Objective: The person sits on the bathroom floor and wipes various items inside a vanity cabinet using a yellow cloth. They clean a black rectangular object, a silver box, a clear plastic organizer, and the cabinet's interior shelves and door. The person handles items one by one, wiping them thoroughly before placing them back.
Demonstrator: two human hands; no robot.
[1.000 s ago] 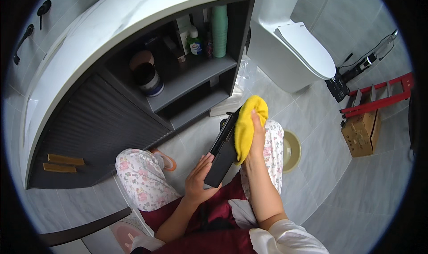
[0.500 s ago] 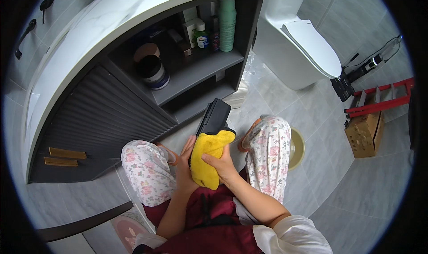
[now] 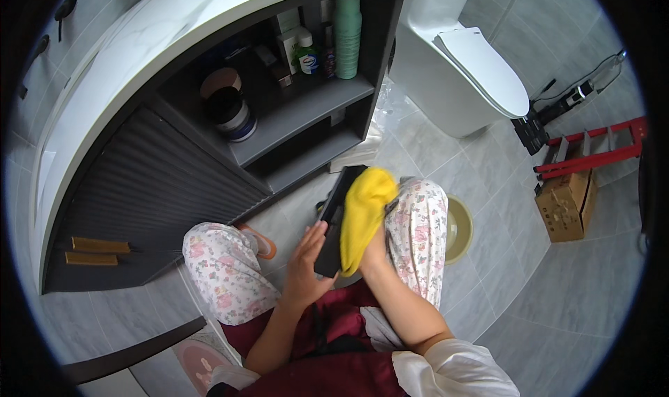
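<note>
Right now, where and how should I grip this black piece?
Likely hold the black piece across its near end, left hand coming from the left: it's long and narrow, that end lies toward you, and the yellow cloth covers part of its right side.

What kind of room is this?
Almost certainly a bathroom: a white toilet stands at the back, a shelf unit holds bottles, and the floor is grey tile.

No readable text, label (image 3: 308, 65) on small green bottle (image 3: 304, 51), marks (image 3: 550, 219) on cardboard box (image 3: 563, 203) (all too small)
</note>
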